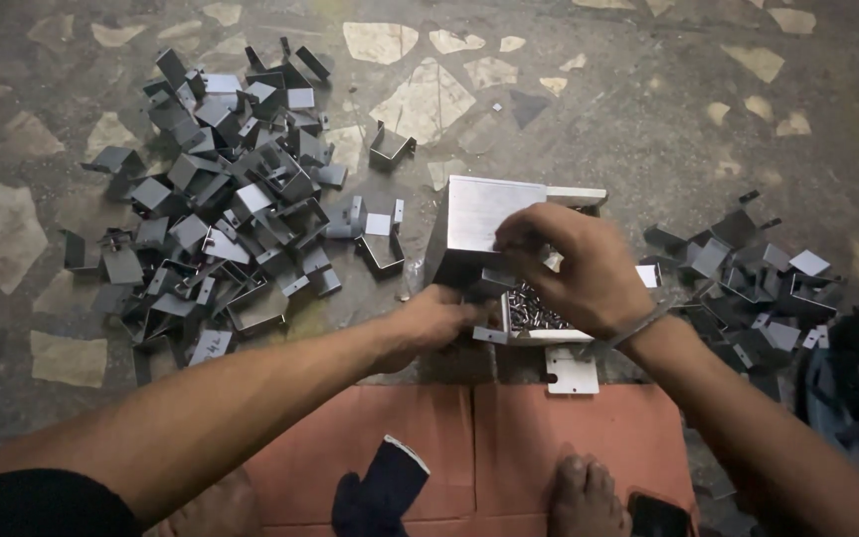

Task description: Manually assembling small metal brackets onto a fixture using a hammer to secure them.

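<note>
From the head camera, the left hand was curled shut on a small bent metal bracket, held over a white tray of screws on the floor. The right hand hovered above the tray, fingers bent; what it gripped could not be told. A metal box stood just behind, with bracket piles toward the floor's left and right.

Dim, murky light, soft blur
</note>
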